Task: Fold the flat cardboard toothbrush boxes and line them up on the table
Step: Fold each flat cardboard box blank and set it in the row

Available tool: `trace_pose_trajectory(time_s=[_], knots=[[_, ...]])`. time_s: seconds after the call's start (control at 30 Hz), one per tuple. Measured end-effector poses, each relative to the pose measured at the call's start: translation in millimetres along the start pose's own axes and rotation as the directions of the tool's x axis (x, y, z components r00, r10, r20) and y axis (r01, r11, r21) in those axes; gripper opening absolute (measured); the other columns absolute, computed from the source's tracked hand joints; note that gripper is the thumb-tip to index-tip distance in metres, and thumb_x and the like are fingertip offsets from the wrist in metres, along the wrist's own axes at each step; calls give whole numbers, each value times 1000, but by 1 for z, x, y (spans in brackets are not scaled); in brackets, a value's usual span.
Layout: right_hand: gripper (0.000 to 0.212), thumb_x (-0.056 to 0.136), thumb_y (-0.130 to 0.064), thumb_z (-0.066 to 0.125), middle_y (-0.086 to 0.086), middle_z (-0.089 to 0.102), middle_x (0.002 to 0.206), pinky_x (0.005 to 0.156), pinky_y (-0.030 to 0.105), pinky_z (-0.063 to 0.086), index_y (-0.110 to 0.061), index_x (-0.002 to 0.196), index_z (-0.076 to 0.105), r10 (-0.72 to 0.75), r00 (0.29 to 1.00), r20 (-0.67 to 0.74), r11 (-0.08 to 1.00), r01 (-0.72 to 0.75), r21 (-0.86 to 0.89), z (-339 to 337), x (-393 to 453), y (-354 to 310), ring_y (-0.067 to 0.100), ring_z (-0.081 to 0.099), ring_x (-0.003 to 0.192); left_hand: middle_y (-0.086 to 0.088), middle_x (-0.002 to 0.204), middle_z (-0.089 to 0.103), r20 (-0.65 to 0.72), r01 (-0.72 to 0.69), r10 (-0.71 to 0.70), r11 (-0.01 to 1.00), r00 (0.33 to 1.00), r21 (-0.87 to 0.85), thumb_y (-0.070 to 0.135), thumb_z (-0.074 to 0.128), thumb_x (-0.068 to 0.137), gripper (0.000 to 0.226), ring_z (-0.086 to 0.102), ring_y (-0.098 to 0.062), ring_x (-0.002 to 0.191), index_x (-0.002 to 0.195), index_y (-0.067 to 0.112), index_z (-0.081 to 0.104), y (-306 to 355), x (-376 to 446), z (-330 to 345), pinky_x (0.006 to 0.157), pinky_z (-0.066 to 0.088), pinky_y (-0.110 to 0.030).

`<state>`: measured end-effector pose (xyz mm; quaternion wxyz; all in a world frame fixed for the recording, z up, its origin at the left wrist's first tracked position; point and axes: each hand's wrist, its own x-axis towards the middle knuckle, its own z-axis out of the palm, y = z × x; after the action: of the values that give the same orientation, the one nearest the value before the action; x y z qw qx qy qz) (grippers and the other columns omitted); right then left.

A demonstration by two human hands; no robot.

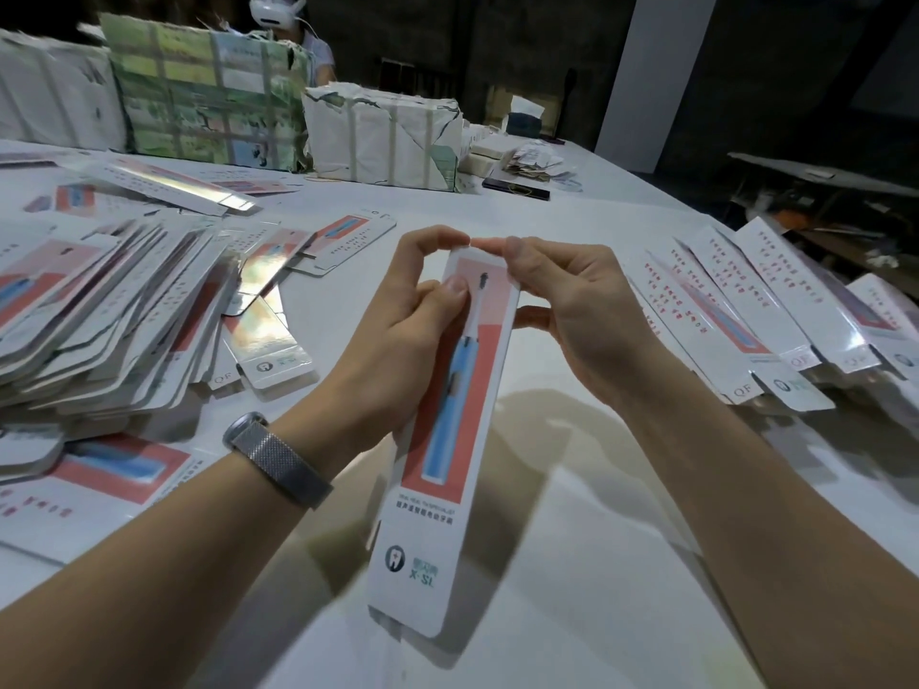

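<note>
Plainly the toothbrush box is a light thing, thin printed card with a glossy face, stiff along its length but easily creased or dented if squeezed hard; it is held above the white surface, long axis running away from the person, near end hanging free. The left hand grips its upper left edge, thumb flat on the printed face and forefinger curled over the far end; the right hand pinches the upper right edge, thumb and forefinger working at the top flap. I would judge the long side edges the safest hold, since pressure on the broad face would likely collapse it, and the gloss may let it slip.

To the left lies a loose heap of flat boxes, unfolded; to the right a row of folded boxes lies side by side, touching, where this one presumably belongs. Wrapped bundles stand at the far edge, well apart; nothing lies between the hands and the row.
</note>
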<state>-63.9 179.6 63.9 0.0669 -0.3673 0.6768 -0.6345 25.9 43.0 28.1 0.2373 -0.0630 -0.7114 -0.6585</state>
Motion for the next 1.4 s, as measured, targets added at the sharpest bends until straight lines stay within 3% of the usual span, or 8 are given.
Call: trace_pose_trajectory(time_s=[0.27, 0.4, 0.53, 0.7, 0.9, 1.03, 1.17, 1.4], knots=[[38, 98, -51, 44, -9, 70, 115, 82, 27, 56, -27, 117, 66, 127, 991, 35, 982, -130, 133, 4, 3, 2, 12, 66, 107, -5, 81, 65, -113, 34, -27, 997, 993, 68, 29, 41, 107, 15, 69, -12, 65, 119, 38, 42, 5, 2, 7, 61, 56, -26], [66, 82, -56, 60, -21, 45, 114, 72, 8, 46, -36, 143, 47, -70, 996, 56, 888, 87, -451, 4, 1, -4, -4, 53, 104, -27, 107, 61, -247, 42, -52, 998, 968, -43, 32, 53, 100, 25, 72, -23, 82, 121, 39, 41, 7, 5, 7, 68, 62, -45], [92, 81, -44, 72, -6, 40, 114, 85, 29, 56, -27, 157, 22, -57, 981, 184, 658, 176, -732, 4, -3, -4, 10, 52, 101, 1, 95, 74, -129, 124, -173, 939, 977, -321, 44, 55, 95, 31, 74, -17, 85, 125, 46, 51, 7, 7, 6, 65, 60, -36], [82, 81, -37, 72, -8, 39, 111, 87, 33, 53, -34, 153, 33, -129, 976, -173, 571, -70, -818, -49, 6, -26, 10, 49, 97, 5, 105, 70, -51, 65, -70, 992, 996, -110, 47, 62, 91, 41, 69, -14, 105, 121, 70, 47, -1, 5, 9, 83, 58, -42], [20, 90, -17, 62, 7, 53, 115, 83, 38, 45, -22, 108, 67, -22, 842, -539, 236, -520, -821, -120, 5, -23, 30, 52, 111, 1, 99, 69, -48, 58, -60, 997, 997, -46, 38, 57, 84, 31, 69, -19, 100, 112, 49, 64, -4, 4, 3, 83, 56, -45], [37, 94, -18, 56, 10, 55, 130, 102, 48, 41, -22, 131, 61, 5, 813, -582, 148, -576, -804, -119, 6, -13, 33, 41, 125, 1, 93, 71, -53, 67, -63, 995, 997, 77, 34, 56, 82, 24, 69, -15, 93, 99, 44, 70, -3, 4, -1, 80, 56, -42], [33, 93, -21, 60, 1, 59, 129, 98, 38, 41, -26, 125, 66, -136, 898, -419, 424, -329, -844, -88, 13, -10, 25, 45, 125, 8, 89, 68, -86, 75, -46, 921, 995, 381, 29, 61, 86, 15, 65, -13, 93, 92, 42, 68, -4, 8, -10, 81, 52, -36], [13, 90, -27, 70, -16, 70, 92, 77, 14, 45, -32, 102, 73, 50, 995, 82, 935, -18, -355, 30, -10, 9, 1, 63, 87, -21, 129, 55, -402, 344, 127, 326, 907, 880, 28, 66, 84, 45, 45, -47, 123, 128, 25, 58, 9, 29, -100, 104, 39, -56]])
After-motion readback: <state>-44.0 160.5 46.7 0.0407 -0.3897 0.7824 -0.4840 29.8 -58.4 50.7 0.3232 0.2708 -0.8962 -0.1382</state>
